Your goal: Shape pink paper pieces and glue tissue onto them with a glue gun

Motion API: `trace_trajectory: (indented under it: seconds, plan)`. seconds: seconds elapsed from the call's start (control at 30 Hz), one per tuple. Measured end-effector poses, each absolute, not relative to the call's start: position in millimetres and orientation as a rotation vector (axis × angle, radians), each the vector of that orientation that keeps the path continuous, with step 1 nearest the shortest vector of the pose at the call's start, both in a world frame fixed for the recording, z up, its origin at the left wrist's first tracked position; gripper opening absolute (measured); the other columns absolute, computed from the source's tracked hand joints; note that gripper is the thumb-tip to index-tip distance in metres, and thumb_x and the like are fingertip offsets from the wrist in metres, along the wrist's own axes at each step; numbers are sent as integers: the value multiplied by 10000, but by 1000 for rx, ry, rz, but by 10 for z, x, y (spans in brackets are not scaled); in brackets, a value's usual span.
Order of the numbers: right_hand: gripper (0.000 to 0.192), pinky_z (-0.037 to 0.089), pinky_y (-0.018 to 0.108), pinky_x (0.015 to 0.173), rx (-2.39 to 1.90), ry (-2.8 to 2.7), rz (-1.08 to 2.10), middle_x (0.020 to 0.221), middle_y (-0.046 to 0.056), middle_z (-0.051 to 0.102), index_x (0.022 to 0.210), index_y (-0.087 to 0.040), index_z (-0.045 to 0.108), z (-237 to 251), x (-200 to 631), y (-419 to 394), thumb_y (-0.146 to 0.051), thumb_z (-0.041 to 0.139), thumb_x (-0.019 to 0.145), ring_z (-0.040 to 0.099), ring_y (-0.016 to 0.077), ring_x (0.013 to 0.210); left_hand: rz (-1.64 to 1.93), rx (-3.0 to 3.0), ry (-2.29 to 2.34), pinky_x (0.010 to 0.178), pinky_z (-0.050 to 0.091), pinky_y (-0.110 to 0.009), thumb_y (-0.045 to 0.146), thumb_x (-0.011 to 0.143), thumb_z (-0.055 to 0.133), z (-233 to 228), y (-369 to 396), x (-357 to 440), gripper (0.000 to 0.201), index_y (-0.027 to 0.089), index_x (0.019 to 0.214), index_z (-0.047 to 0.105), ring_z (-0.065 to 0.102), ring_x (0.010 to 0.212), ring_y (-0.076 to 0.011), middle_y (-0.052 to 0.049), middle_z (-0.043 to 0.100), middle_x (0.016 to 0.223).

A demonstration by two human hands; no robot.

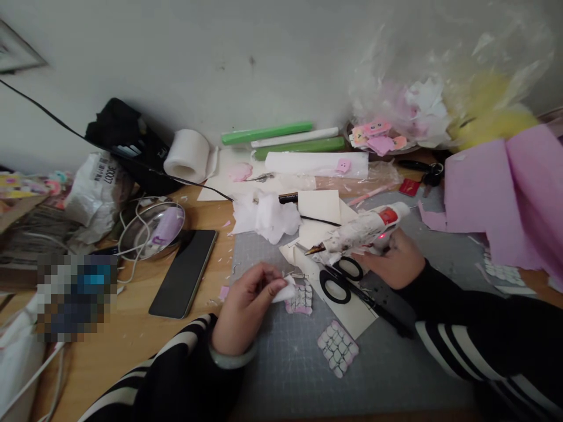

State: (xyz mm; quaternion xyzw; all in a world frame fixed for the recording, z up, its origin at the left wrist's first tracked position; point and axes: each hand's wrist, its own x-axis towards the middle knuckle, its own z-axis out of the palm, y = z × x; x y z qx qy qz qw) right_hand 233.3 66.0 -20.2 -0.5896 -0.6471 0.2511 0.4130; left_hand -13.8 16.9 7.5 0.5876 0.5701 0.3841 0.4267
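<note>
My left hand (253,302) pinches a small white scrap (287,291) between thumb and fingers; whether it is paper or tissue I cannot tell. Just beyond those fingertips lies a small pink-edged piece (299,300) with black grid lines. A similar patterned piece (338,348) rests nearer to me on the grey mat. On the right, my right hand (398,261) is wrapped round the handle of a stained white glue gun (367,225), its dark nozzle pointing left and a red light glowing. Black-handled scissors (335,286) lie below the gun, over a cream paper strip (352,313).
Fluffy white material (272,217) sits beyond my hands on the cutting mat (281,375). A phone (183,272), a metal bowl (127,237) and a toilet roll (188,155) stand left. Pink sheets (479,199) fill the right. A black cord crosses the table.
</note>
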Motion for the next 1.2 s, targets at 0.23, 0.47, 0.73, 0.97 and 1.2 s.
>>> trace_trajectory:
  seconds: [0.23, 0.47, 0.73, 0.97, 1.2]
  plan:
    - [301, 513, 347, 584, -1462, -1444, 744, 607, 32, 633, 714, -243, 429, -96, 2276, 682, -407, 646, 583, 620, 213, 613, 851, 1677, 1413, 650, 346, -290, 259, 732, 609, 60, 183, -72, 107, 212, 637, 619, 503, 679, -184, -1, 580, 640]
    - [279, 520, 345, 604, -1425, -1385, 790, 682, 58, 675, 720, -239, 474, -43, 2250, 676, -368, 664, 560, 636, 218, 637, 778, 1777, 1512, 677, 281, -325, 288, 728, 620, 24, 173, -21, 116, 230, 629, 631, 488, 710, -212, -6, 595, 650]
    - [278, 536, 335, 592, -1392, -1362, 818, 682, 54, 691, 696, -247, 465, -11, 2231, 673, -353, 673, 545, 658, 222, 641, 668, 1880, 1535, 719, 248, -339, 271, 708, 675, -2, 180, -17, 46, 259, 666, 659, 516, 753, -212, 15, 629, 704]
    - [297, 540, 331, 576, -1384, -1356, 841, 672, 47, 689, 702, -247, 470, -14, 2230, 675, -356, 685, 529, 656, 218, 620, 707, 1960, 1527, 692, 321, -339, 308, 800, 553, -2, 157, -54, 128, 243, 845, 654, 528, 742, -208, -25, 613, 768]
    - [307, 534, 334, 592, -1410, -1338, 815, 686, 34, 694, 714, -243, 479, -80, 2259, 682, -356, 695, 527, 647, 210, 635, 808, 2343, 1448, 649, 278, -359, 240, 818, 452, 61, 30, -208, 264, 290, 839, 710, 483, 688, -204, -38, 574, 698]
